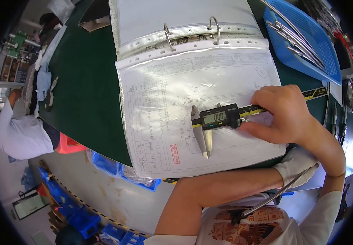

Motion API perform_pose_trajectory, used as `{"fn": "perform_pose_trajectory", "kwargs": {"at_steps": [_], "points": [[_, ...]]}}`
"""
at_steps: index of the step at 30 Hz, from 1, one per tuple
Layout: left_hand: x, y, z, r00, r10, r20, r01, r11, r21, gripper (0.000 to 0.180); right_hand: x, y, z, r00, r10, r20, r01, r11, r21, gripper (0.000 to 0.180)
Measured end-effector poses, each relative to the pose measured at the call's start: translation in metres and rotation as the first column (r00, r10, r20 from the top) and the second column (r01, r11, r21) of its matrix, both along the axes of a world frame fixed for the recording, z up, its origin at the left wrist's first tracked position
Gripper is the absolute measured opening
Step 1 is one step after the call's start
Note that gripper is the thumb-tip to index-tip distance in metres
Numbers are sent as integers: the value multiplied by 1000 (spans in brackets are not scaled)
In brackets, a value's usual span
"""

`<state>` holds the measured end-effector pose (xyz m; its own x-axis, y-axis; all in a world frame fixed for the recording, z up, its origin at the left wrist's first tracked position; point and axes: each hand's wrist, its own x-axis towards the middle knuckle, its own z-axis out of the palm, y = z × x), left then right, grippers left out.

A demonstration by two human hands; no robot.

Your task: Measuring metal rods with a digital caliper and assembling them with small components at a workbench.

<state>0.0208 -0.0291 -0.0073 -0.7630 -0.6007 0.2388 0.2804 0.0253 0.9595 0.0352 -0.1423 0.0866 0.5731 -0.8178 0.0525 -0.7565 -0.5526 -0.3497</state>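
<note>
Nearest the lens, low right in the frame, the white-gloved left hand (297,163) grips a thin metal rod (272,197). Above it the bare right hand (284,116) closes on the yellow-and-black digital caliper (219,118), lying on the plastic-sleeved drawing sheet (164,118) in an open ring binder on the green table (86,90). Its jaws look nearly shut, probably being zeroed; measuring the rod would need them opened.

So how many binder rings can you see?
2. Both stand at the top of the open binder: left ring, right ring. Others may lie hidden under the sleeves.
</note>
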Motion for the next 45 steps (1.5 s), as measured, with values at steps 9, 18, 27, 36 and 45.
{"fn": "perform_pose_trajectory", "kwargs": {"at_steps": [9, 18, 27, 36, 45], "points": [[-12, 2, 2, 998, -49, -51, 54, 992, 118, 23, 0, -2, 1, 998, -3, -59, 4, 1000, 14, 39], [12, -7, 19, 979, -73, -189, 146, 901, 407, 24, -101, 56, 55, 921, -283, 269, 345, 913, -217, 45], [53, -43, 57, 991, -125, -47, 132, 867, 481, 38, -209, 163, 12, 821, -342, 456, 527, 760, -380, 44], [61, -70, 69, 991, 40, 127, -112, 764, 635, 32, -224, 165, -10, 895, -291, 338, 418, 813, -406, 40], [60, -60, 63, 999, 19, 36, -39, 726, 687, 34, -218, 169, -25, 898, -350, 268, 433, 817, -381, 39]]}}
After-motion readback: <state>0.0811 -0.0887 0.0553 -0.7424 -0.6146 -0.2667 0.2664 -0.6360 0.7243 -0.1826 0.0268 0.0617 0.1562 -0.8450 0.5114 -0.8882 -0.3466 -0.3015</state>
